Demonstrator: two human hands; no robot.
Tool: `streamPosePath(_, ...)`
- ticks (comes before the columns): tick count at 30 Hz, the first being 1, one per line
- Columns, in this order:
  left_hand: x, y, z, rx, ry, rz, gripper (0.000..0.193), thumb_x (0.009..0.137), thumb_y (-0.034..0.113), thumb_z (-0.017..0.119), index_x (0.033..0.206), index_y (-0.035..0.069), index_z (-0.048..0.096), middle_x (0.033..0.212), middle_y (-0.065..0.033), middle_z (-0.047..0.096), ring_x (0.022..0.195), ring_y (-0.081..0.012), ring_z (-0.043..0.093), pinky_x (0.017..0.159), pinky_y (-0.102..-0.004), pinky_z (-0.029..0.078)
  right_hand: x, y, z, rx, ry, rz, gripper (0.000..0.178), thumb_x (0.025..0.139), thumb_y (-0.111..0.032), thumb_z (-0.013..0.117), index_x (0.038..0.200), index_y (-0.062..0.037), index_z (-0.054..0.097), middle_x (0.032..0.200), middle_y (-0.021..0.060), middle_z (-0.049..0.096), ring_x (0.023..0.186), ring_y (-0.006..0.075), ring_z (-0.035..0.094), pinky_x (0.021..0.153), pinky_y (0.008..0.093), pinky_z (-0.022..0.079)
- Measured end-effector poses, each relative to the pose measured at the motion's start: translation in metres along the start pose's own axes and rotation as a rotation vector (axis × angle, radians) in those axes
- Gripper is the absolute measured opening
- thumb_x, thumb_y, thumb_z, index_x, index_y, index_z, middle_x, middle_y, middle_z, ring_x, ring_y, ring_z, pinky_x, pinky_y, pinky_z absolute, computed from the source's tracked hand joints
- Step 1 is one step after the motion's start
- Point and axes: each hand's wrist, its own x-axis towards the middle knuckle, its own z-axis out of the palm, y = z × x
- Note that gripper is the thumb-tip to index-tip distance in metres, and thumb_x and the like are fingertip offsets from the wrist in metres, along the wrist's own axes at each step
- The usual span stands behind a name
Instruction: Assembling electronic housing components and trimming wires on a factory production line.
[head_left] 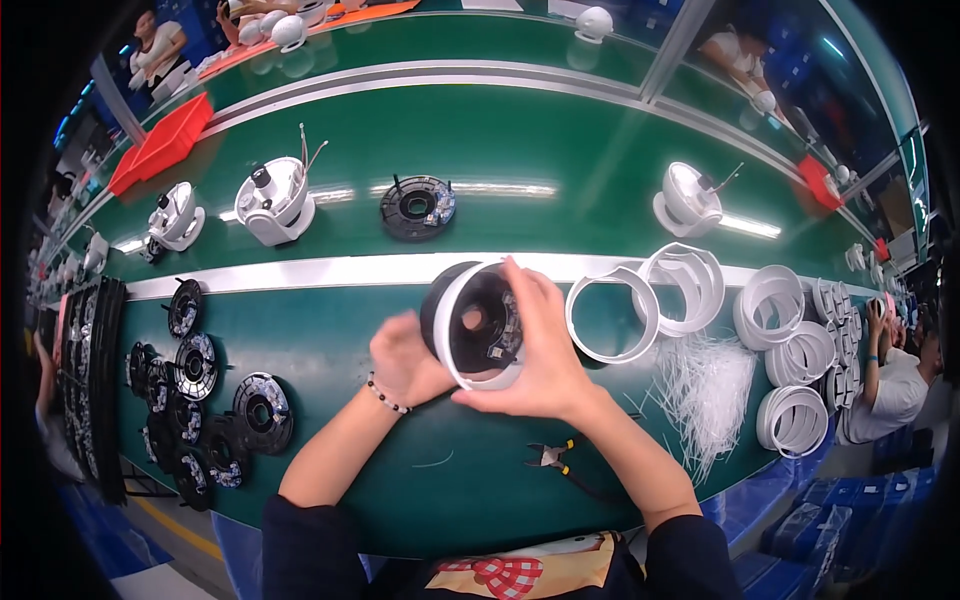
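My right hand [545, 355] grips a white plastic ring [448, 335] above the middle of the bench, thumb below and fingers over its top. Set in the ring is a black round part [505, 318] with a small circuit board inside. My left hand [405, 362], wearing a beaded bracelet, holds the black part from the left and behind. Its thumb side is slightly blurred, and its other fingers are hidden behind the part. Skin shows through the centre hole. Beneath my right forearm lie wire cutters [550, 456] with yellow-and-black handles.
Black round plates with circuit boards [262, 412] lie left, beside a black rack [92, 390]. White rings [612, 315] and white strips [705, 395] lie right. Beyond the pale ledge stand white camera housings [275, 205] and another black plate [418, 208]. Other people work nearby.
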Motion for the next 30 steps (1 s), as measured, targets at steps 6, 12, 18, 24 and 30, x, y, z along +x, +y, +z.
streamPosePath(6, -0.009, 0.009, -0.012, -0.013, 0.258, 0.017, 0.059, 0.084, 0.051, 0.031, 0.126, 0.009, 0.038, 0.123, -0.0146, 0.044, 0.111, -0.0303, 0.045, 0.095, -0.0459, 0.035, 0.014, -0.021, 0.008, -0.300, -0.246, -0.071, 0.119, 0.042, -0.043, 0.080, 0.133, -0.0022, 0.016, 0.138, 0.0225, 0.011, 0.126, 0.0455, 0.006, 0.096, 0.0611, 0.011)
streamPosePath(12, -0.016, 0.017, -0.013, 0.017, 0.220, 0.126, 0.052, 0.085, 0.040, 0.033, 0.120, 0.004, 0.042, 0.118, -0.0137, 0.049, 0.106, -0.0251, 0.049, 0.091, -0.0397, 0.039, 0.004, -0.023, 0.026, -0.186, -0.070, 0.069, 0.122, 0.047, -0.040, 0.081, 0.132, 0.0051, 0.007, 0.135, 0.0287, 0.010, 0.121, 0.0428, 0.022, 0.099, 0.0458, 0.021)
streamPosePath(18, -0.022, 0.023, -0.012, 0.063, 0.282, 0.127, 0.055, 0.082, 0.043, 0.034, 0.120, 0.005, 0.043, 0.114, -0.0134, 0.051, 0.102, -0.0268, 0.052, 0.089, -0.0403, 0.042, 0.002, -0.019, 0.034, 0.064, -0.019, 0.110, 0.116, 0.051, -0.034, 0.079, 0.132, 0.0057, 0.007, 0.131, 0.0263, 0.019, 0.122, 0.0379, 0.023, 0.099, 0.0423, 0.024)
streamPosePath(24, -0.030, 0.029, -0.005, 0.055, 0.318, 0.129, 0.069, 0.084, 0.060, 0.026, 0.124, 0.006, 0.037, 0.120, -0.0127, 0.046, 0.110, -0.0244, 0.045, 0.095, -0.0406, 0.036, 0.012, -0.036, 0.044, -0.072, -0.132, 0.210, 0.116, 0.049, -0.034, 0.080, 0.132, 0.0054, 0.008, 0.130, 0.0260, 0.018, 0.122, 0.0384, 0.022, 0.100, 0.0421, 0.024)
streamPosePath(30, -0.037, 0.037, -0.003, 0.124, 0.363, 0.080, 0.069, 0.084, 0.060, 0.024, 0.125, 0.006, 0.037, 0.121, -0.0123, 0.045, 0.110, -0.0251, 0.045, 0.095, -0.0406, 0.037, 0.018, -0.026, 0.042, -0.008, -0.187, 0.062, 0.116, 0.045, -0.031, 0.080, 0.131, 0.0058, 0.012, 0.129, 0.0265, 0.018, 0.118, 0.0406, 0.025, 0.097, 0.0427, 0.029)
